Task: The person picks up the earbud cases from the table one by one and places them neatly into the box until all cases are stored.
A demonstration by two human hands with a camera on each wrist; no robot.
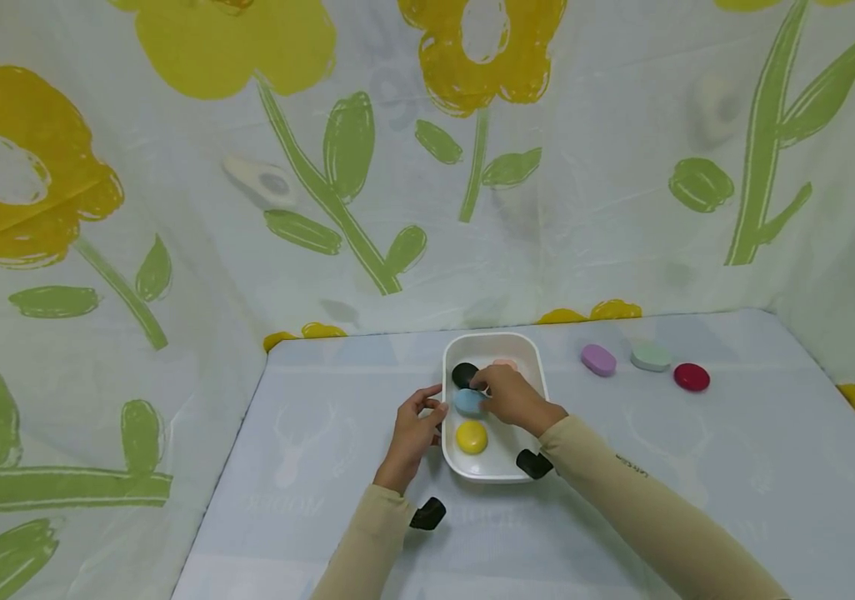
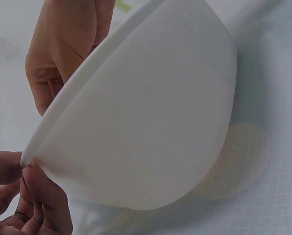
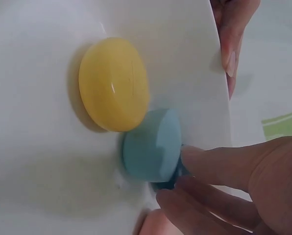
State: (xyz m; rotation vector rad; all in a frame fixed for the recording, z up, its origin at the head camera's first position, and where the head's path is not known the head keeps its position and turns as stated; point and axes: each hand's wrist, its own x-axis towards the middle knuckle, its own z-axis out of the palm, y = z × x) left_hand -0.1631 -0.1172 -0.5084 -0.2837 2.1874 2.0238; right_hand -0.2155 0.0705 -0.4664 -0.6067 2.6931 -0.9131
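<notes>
From the head view alone I see the purple oval (image 1: 598, 360) and red disc (image 1: 692, 377), right of the white tray (image 1: 500, 454). Left wrist: the left hand (image 2: 40, 200) pinches its rim; slack there might let it skid. Right wrist: the pale-blue piece (image 3: 148, 149), inside, shows its thickness; the right hand's (image 3: 263, 169) crowding could knock it. Pinching? I can't tell.

The tray (image 1: 502, 469) is white, its pieces (image 1: 472, 437) yellow, light blue, near-black and pink, the backdrop (image 1: 592, 192) yellow-flowered.

Blue piece (image 1: 468, 403), black disc (image 1: 462, 375) in tray (image 1: 504, 457)
</notes>
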